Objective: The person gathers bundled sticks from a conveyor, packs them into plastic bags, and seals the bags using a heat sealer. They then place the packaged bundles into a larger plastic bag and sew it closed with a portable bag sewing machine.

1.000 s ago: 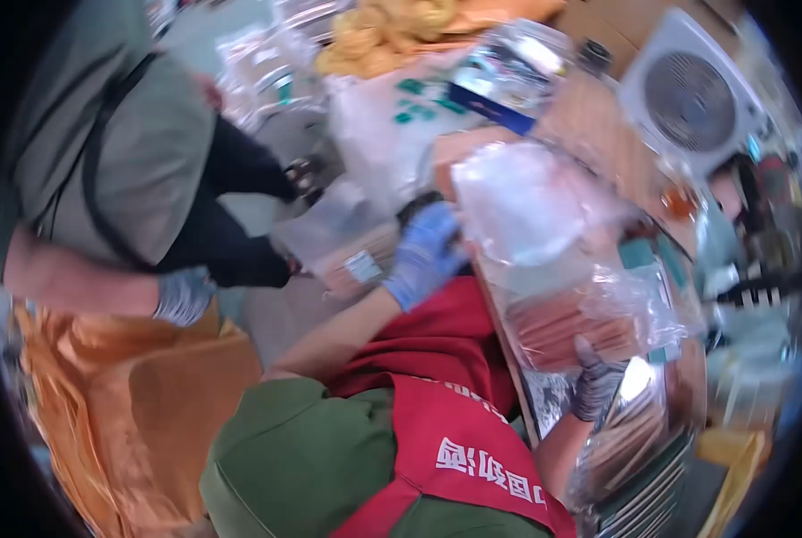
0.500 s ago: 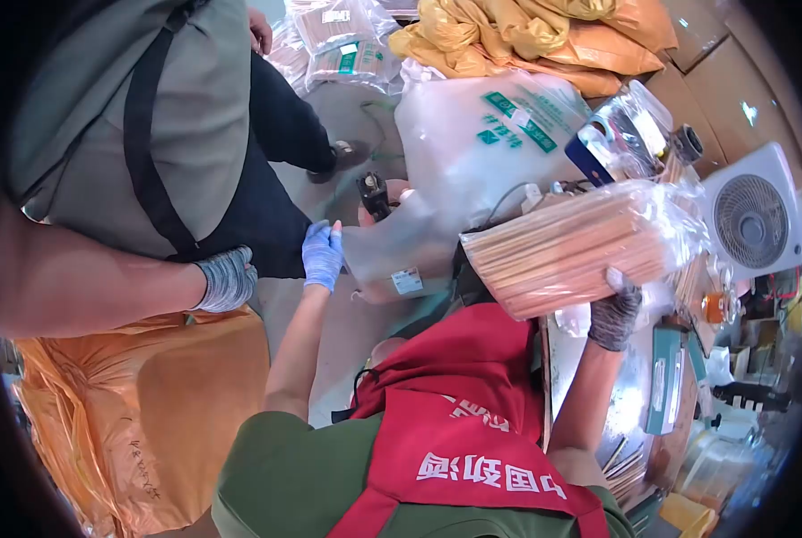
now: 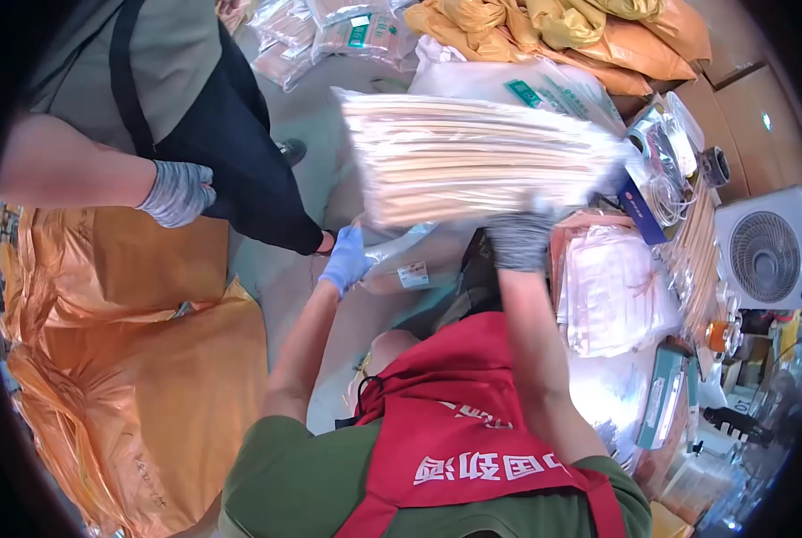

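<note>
My right hand [image 3: 519, 238], in a dark grey knit glove, is closed on the lower edge of a clear-wrapped pack of thin wooden sticks [image 3: 472, 161]. The pack is tilted and slightly blurred, above a large translucent plastic bag [image 3: 450, 79] with green print. My left hand [image 3: 347, 260], in a light blue glove, is closed at the rim of that bag, below the pack's left end. Its fingertips are partly hidden. A small white label [image 3: 412, 274] shows on the bag's lower side.
A co-worker's gloved hand [image 3: 178, 190] is at left, above orange sacks [image 3: 150, 386]. Packs of sticks [image 3: 365, 36] lie on the floor at the back, beside piled yellow-orange bags [image 3: 544, 31]. On the right bench are flat plastic bags [image 3: 611, 287], loose sticks [image 3: 692, 242] and a fan [image 3: 764, 249].
My right hand has carried the stick pack leftward, over the large bag, uncovering the flat plastic bags on the bench. My left hand stays at the bag's rim. The co-worker appears farther left.
</note>
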Demonstrator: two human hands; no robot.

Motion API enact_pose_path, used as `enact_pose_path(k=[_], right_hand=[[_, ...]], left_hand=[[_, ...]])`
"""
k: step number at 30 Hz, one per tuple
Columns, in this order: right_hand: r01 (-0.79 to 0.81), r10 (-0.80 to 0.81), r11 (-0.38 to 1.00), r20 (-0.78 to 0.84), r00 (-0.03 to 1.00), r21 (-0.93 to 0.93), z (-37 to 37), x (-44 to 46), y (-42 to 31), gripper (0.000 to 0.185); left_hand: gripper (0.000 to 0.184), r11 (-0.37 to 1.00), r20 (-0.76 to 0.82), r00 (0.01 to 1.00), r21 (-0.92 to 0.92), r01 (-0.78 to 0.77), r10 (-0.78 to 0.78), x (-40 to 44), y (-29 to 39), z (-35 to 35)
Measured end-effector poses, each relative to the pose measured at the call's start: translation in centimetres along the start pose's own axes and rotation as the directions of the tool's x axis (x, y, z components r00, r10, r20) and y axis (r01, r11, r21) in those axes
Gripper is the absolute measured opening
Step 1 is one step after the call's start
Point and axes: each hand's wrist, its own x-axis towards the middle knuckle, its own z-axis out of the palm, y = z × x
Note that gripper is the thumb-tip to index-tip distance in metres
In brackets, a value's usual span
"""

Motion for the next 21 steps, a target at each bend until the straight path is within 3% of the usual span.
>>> enact_pose_path(k=[1, 2, 3, 4, 5, 7, 8, 10, 11, 12, 13, 15, 17, 18, 20, 21], right_hand=[[-0.026, 0.028, 0.998, -0.036, 0.999, 0.061, 0.5, 0.5, -2.4, 0.04], [0.048, -0.047, 0.95, -0.013, 0.999, 0.307, 2.1, -0.1, -3.1, 0.041], [0.109, -0.122, 0.837, -0.011, 0.993, 0.537, 3.4, -0.5, -3.6, 0.043], [0.097, -0.11, 0.841, -0.009, 0.994, 0.532, 2.9, 0.4, -3.5, 0.043], [-0.042, -0.163, 0.559, 0.16, 0.974, 0.828, 2.4, 1.6, -3.2, 0.046], [0.286, -0.56, 0.621, 0.158, 0.813, 0.73, 1.9, 1.6, -4.8, 0.049], [0.443, -0.72, 0.559, 0.146, 0.678, 0.7, 1.8, 1.6, -5.6, 0.051], [0.093, -0.649, 0.397, 0.208, 0.731, 0.913, 4.5, -3.4, -12.8, 0.032], [0.099, -0.591, 0.756, 0.61, 0.528, 0.647, -0.5, -3.0, -14.2, 0.028], [-0.12, -0.575, 0.712, 0.673, 0.466, 0.692, 1.5, -5.9, -15.2, 0.028], [-0.175, -0.579, 0.694, 0.686, 0.441, 0.698, 2.3, -7.4, -15.5, 0.028], [-0.138, -0.612, 0.683, 0.665, 0.428, 0.718, 2.1, -7.3, -14.3, 0.03], [-0.1, -0.653, 0.672, 0.651, 0.387, 0.734, 1.4, -5.6, -11.7, 0.034], [-0.069, -0.683, 0.66, 0.635, 0.362, 0.748, 0.9, -4.4, -9.9, 0.036], [-0.041, -0.735, 0.63, 0.612, 0.29, 0.776, -1.0, -1.7, -6.1, 0.042], [-0.057, -0.757, 0.611, 0.603, 0.251, 0.79, -2.1, -0.7, -4.1, 0.046]], left_hand=[[0.061, 0.996, -0.046, 0.999, -0.084, -0.022, 0.018, -0.5, 0.8, -0.6], [0.061, 0.996, -0.04, 0.999, -0.082, -0.035, 0.032, -1.0, 1.5, -1.6], [0.062, 0.823, 0.131, 0.983, -0.538, 0.181, -0.13, -1.5, 2.0, -3.1], [0.064, 0.422, 0.357, 0.915, -0.812, 0.404, -0.189, -2.0, 1.9, -3.9], [0.064, 0.424, 0.362, 0.914, -0.81, 0.406, -0.184, -2.5, 0.9, -3.8], [0.064, 0.355, 0.362, 0.91, -0.839, 0.412, -0.2, -3.6, -0.4, -3.2], [0.064, 0.352, 0.374, 0.907, -0.836, 0.42, -0.194, -4.2, 0.0, -2.2], [0.062, 0.469, 0.059, 0.968, -0.867, 0.17, -0.243, -5.4, 2.9, -0.8], [0.061, 0.781, 0.026, 0.98, -0.601, 0.171, -0.195, -6.2, 3.6, -0.9], [0.061, 0.782, 0.044, 0.983, -0.599, 0.17, -0.18, -7.2, 4.7, -0.7], [0.061, 0.762, 0.003, 0.978, -0.626, 0.166, -0.211, -8.2, 6.3, -0.3], [0.061, 0.749, -0.05, 0.975, -0.649, 0.133, -0.216, -8.2, 7.2, -0.6], [0.05, 0.352, 0.24, 0.819, -0.814, 0.462, -0.521, -10.1, 6.8, -1.6], [0.05, 0.368, 0.223, 0.821, -0.81, 0.456, -0.526, -10.9, 5.8, -1.8], [0.034, 0.766, -0.18, 0.874, -0.581, 0.276, -0.452, -9.9, 2.0, -0.7], [0.028, 0.893, -0.431, 0.842, -0.434, 0.121, -0.324, -9.4, -1.1, 1.9]])
